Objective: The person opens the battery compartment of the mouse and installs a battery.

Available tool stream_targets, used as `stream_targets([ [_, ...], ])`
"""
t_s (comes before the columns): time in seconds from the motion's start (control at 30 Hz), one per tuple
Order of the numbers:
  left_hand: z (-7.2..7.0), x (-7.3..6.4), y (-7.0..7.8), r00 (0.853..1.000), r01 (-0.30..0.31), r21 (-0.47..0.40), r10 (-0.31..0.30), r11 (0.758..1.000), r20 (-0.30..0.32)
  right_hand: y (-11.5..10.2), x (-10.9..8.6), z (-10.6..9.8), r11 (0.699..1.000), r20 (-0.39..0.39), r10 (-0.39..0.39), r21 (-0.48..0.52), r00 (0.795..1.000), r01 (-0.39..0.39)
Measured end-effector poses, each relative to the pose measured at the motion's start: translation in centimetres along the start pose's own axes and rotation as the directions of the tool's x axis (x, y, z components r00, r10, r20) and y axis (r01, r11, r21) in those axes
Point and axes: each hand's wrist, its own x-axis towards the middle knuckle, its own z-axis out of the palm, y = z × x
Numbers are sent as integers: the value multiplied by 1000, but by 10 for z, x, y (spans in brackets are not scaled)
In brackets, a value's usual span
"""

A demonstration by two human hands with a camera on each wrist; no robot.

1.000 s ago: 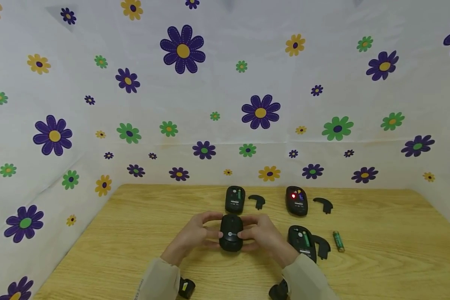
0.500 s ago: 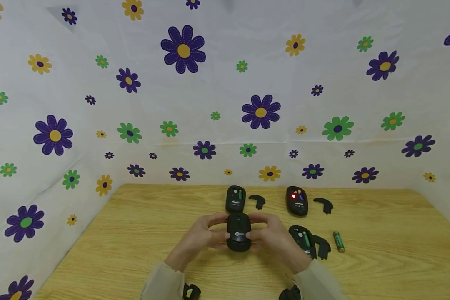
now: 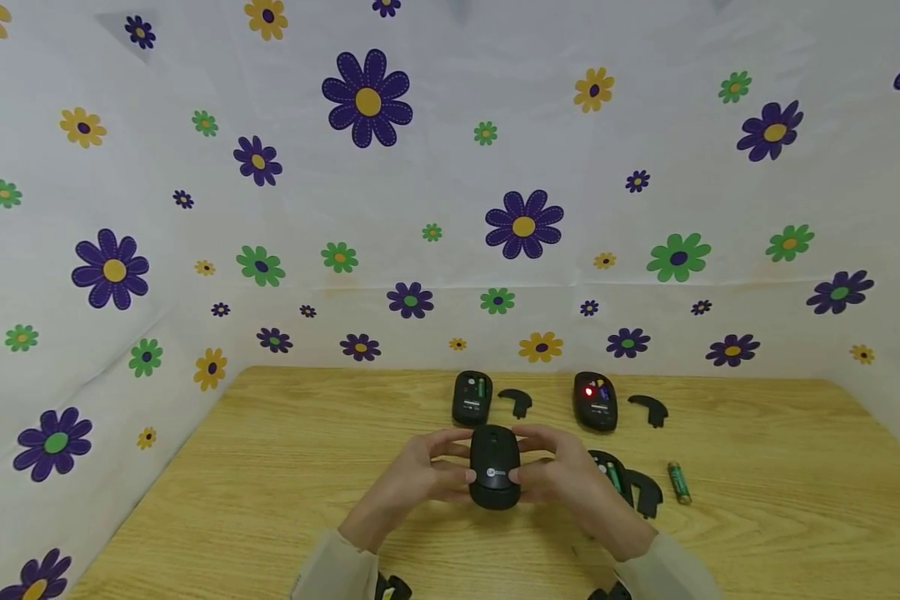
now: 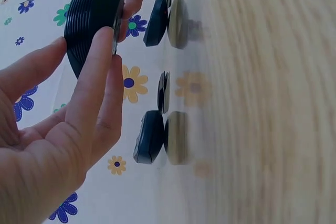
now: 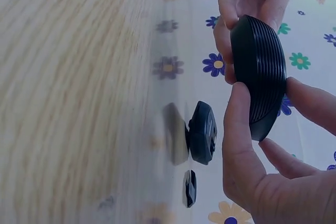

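A black computer mouse [image 3: 494,454] is held up over the table, its top with a pale logo facing the head camera. My left hand [image 3: 437,475] grips its left side between thumb and fingers. On the opposite side my right hand [image 3: 558,475] does the same. Ribbed grooves run along the edge of the mouse [image 4: 90,22] in the left wrist view, where the fingers of my left hand [image 4: 68,124] press from both faces. From the right wrist, the mouse [image 5: 258,72] appears well off the wood, with my right hand [image 5: 278,177] around its near end.
Upturned mice lie beyond: one [image 3: 472,398] with a green battery, one [image 3: 596,402] glowing red, another [image 3: 611,471] partly behind my right hand. Curved black covers [image 3: 517,402] lie beside them. A loose green battery [image 3: 678,483] rests at right on the wooden table [image 3: 232,467]. A flowered cloth [image 3: 420,167] hangs behind.
Both hands have carried the mouse to the right, and it looks slightly larger in the head view. The grip on it stays the same; the other mice and the battery have not moved.
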Motion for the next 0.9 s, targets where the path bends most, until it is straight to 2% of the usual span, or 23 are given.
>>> stream_targets([
  [0.3, 8, -2, 5, 1000, -14, -33, 14, 999, 16, -4, -9, -10, 1000, 16, 16, -1, 1000, -16],
  [0.53, 16, -5, 7, 999, -27, -65, 30, 998, 43, -2, -15, -17, 1000, 61, 10, 1, 998, -10],
  [0.9, 32, -9, 10, 999, -34, -103, 38, 994, 35, -3, -26, -29, 1000, 61, 19, -9, 998, -18],
])
